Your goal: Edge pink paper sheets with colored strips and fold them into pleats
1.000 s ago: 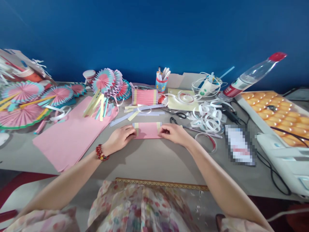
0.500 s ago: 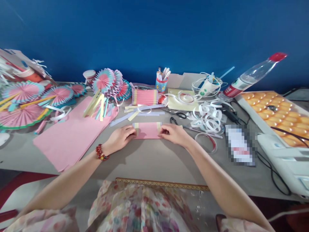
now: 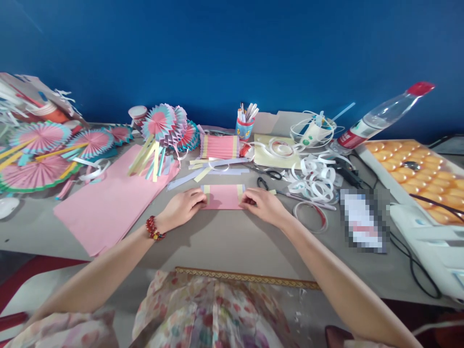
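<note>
A small pink paper (image 3: 223, 197) with pale yellow and lilac bands at both ends lies on the grey table before me. My left hand (image 3: 185, 207) has its fingers curled and closed at the paper's left end. At the right end, my right hand (image 3: 261, 204) pinches the paper's edge between thumb and fingers. Just beyond it lies a pleated pink paper (image 3: 219, 146) with similar end bands. Loose lilac and yellow paper strips (image 3: 210, 170) are scattered between the two.
Large pink sheets (image 3: 108, 203) and folded paper fans (image 3: 90, 143) occupy the left. Black-handled scissors (image 3: 268, 178), curled white strips (image 3: 315, 179) and a tape roll (image 3: 310, 216) lie on the right. A pen cup (image 3: 245, 127) and a tilted plastic bottle (image 3: 377, 120) stand at the back.
The view has shifted slightly, so everything appears a little to the right and lower. Both hands keep their hold on the pink paper's ends.
</note>
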Demonstrator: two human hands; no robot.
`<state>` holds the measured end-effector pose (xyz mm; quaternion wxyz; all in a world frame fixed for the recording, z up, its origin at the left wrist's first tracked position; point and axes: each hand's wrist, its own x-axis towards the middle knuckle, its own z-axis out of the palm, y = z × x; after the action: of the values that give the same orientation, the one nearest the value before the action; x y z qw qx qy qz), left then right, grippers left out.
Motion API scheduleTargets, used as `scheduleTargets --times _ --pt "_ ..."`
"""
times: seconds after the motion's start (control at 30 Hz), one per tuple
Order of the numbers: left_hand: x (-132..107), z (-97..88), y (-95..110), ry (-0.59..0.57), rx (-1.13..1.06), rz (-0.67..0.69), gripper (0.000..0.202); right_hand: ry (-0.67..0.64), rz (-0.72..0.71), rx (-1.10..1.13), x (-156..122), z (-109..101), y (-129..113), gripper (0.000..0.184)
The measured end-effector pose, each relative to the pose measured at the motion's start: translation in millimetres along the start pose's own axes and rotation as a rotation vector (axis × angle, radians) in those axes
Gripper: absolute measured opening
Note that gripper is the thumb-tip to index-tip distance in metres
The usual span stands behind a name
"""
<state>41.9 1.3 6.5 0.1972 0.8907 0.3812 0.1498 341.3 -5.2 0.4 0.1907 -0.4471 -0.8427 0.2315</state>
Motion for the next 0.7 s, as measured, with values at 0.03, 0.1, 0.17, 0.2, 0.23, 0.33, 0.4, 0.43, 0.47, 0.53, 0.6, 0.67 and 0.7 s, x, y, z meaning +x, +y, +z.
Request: scheduleTargets --times 0.03,0.1,0.17,0.2,0.23,0.33,0.4,0.43,0.47,0.53,0.6,0.67,0.7 --pt "-0.1 0.1 0.0 0.000 0.005 0.002 0.017 0.006 -0.009 -0.007 -0.9 0.6 0.6 0.010" --pt "-0.6 0.5 0.2 -0.002 0.018 0.005 0.017 0.016 -0.030 -0.022 -2.8 1.7 1.8 0.012" --pt "-1.3 1.3 0.8 -0.005 0.034 0.011 0.018 0.023 -0.054 -0.040 -4.6 2.6 2.3 0.015" --pt "-1.6 1.7 1.1 -0.007 0.042 0.017 0.019 0.024 -0.065 -0.048 -5.5 2.9 2.1 0.016" --pt "-1.9 2.2 1.2 -0.009 0.048 0.022 0.019 0.025 -0.073 -0.054 -6.4 3.1 1.5 0.018" --pt "-1.6 3.2 -0.8 -0.035 0.090 0.073 0.025 0.024 -0.085 -0.081 -8.0 3.1 -0.9 0.021" --pt "-0.4 3.3 -4.3 -0.063 0.157 0.138 0.031 0.019 -0.093 -0.111 -8.3 2.9 -2.0 0.022" --pt "0.2 3.1 -6.3 -0.078 0.198 0.174 0.035 0.017 -0.101 -0.126 -8.2 2.9 -2.2 0.022" --pt "0.8 2.8 -8.3 -0.092 0.240 0.209 0.038 0.012 -0.112 -0.139 -8.1 2.8 -2.2 0.022" --pt "1.5 1.9 -11.3 -0.114 0.316 0.261 0.045 0.004 -0.136 -0.157 -7.9 2.9 -1.7 0.022" --pt "1.3 0.7 -12.3 -0.131 0.375 0.292 0.052 0.003 -0.156 -0.167 -8.0 3.2 -1.2 0.023" --pt "0.6 -0.9 -11.4 -0.134 0.420 0.311 0.056 0.015 -0.164 -0.178 -8.6 3.9 -1.3 0.023" --pt "0.2 -1.7 -10.6 -0.137 0.439 0.320 0.056 0.024 -0.164 -0.188 -9.1 4.4 -1.6 0.023"
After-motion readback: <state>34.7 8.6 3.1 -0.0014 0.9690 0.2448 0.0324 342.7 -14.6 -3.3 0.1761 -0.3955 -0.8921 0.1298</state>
